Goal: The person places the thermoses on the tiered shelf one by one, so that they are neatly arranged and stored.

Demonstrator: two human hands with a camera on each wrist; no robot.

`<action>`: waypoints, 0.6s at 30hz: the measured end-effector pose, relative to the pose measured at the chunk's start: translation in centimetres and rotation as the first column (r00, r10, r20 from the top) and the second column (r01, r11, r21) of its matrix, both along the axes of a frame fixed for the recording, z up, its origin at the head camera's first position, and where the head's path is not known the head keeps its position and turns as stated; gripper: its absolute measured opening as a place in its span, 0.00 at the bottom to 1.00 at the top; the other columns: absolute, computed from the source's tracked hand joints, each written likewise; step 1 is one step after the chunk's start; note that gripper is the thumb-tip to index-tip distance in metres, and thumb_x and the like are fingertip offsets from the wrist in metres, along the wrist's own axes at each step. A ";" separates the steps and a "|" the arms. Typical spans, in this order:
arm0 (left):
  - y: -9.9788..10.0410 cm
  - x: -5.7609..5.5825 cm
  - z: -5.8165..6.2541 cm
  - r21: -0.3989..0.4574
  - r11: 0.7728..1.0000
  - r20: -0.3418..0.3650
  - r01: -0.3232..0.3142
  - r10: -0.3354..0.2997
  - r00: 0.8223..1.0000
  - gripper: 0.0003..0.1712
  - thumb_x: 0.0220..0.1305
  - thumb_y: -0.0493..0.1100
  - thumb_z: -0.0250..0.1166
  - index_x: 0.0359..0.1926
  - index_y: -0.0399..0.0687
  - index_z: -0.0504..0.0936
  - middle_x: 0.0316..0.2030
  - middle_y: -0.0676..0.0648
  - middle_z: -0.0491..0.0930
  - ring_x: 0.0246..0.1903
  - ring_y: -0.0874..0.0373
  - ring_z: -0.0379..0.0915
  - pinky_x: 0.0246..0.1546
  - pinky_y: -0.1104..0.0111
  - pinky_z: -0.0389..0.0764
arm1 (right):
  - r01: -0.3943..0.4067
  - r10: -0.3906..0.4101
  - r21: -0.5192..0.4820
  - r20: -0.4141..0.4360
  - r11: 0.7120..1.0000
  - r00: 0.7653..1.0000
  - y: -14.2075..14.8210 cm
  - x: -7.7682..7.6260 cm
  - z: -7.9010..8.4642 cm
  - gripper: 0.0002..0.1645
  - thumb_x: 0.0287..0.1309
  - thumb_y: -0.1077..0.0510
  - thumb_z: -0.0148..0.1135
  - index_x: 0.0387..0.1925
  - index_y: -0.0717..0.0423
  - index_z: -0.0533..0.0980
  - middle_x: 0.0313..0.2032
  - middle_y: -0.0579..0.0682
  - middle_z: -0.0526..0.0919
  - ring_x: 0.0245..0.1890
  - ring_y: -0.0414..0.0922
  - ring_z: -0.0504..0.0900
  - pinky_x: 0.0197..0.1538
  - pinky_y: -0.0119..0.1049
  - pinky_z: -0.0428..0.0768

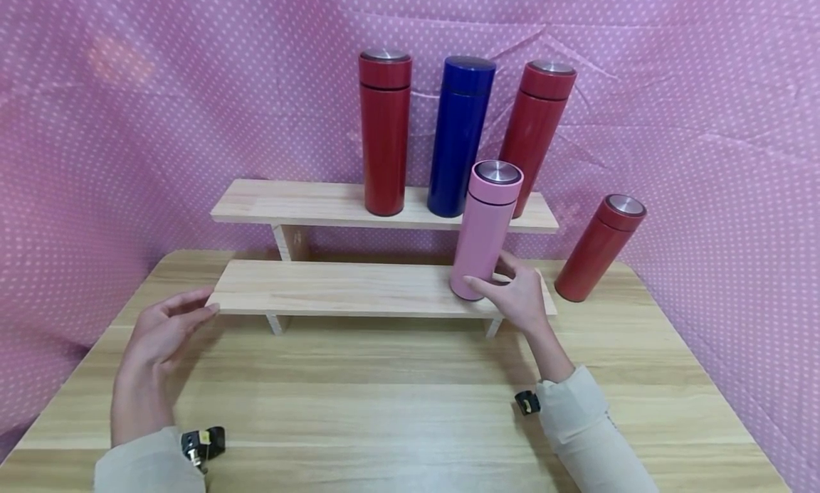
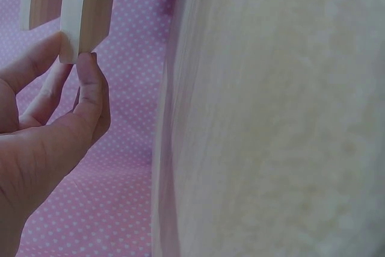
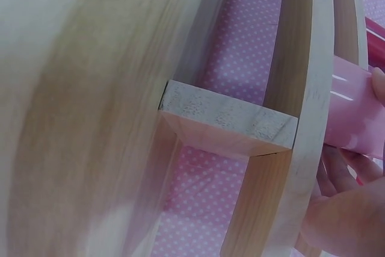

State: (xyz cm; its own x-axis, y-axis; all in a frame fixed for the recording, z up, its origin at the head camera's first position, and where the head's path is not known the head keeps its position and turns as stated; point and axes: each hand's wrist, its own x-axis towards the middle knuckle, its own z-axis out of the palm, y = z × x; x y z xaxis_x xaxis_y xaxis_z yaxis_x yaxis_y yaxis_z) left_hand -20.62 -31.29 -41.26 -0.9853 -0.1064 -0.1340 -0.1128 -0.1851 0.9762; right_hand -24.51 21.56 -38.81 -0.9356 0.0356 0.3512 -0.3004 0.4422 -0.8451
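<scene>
A pink thermos bottle with a steel-topped lid stands near the right end of the lower shelf board. My right hand grips it low down, thumb in front and fingers round the right side. In the right wrist view the pink bottle is partly cut off by the frame edge. At the board's other end, my left hand holds the left edge between thumb and fingers. The left wrist view has those fingertips against the end of the board.
On the upper shelf board stand a red bottle, a blue bottle and another red bottle behind the pink one. One more red bottle is on the table, right of the shelf. Pink dotted cloth hangs around.
</scene>
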 end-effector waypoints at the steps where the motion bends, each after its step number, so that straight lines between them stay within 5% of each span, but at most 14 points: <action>1: 0.0 0.0 0.0 -0.003 1.000 0.002 0.000 0.000 1.000 0.18 0.60 0.32 0.74 0.50 0.53 0.87 0.45 0.59 0.79 0.42 0.68 0.79 0.49 0.79 0.82 | 0.003 -0.003 -0.002 0.002 1.000 1.000 0.0 0.0 0.0 0.35 0.51 0.52 0.81 0.60 0.57 0.79 0.52 0.59 0.85 0.53 0.53 0.83 0.54 0.45 0.86; 11: 0.1 -0.1 -0.1 -0.039 0.999 0.011 -0.003 0.004 1.000 0.18 0.61 0.35 0.74 0.52 0.53 0.86 0.48 0.58 0.76 0.43 0.69 0.78 0.50 0.80 0.81 | 0.007 -0.007 -0.012 0.018 1.000 1.000 -1.5 2.2 3.1 0.31 0.54 0.63 0.76 0.58 0.69 0.77 0.51 0.67 0.84 0.52 0.60 0.82 0.56 0.50 0.84; 18: 0.0 -0.1 -0.2 -0.002 1.000 -0.004 0.001 -0.001 1.000 0.17 0.60 0.32 0.74 0.49 0.53 0.88 0.46 0.58 0.79 0.42 0.68 0.79 0.50 0.79 0.81 | -0.004 0.004 -0.030 0.015 1.000 1.000 -0.7 0.6 1.0 0.34 0.53 0.60 0.78 0.61 0.65 0.76 0.52 0.65 0.83 0.54 0.57 0.82 0.57 0.49 0.84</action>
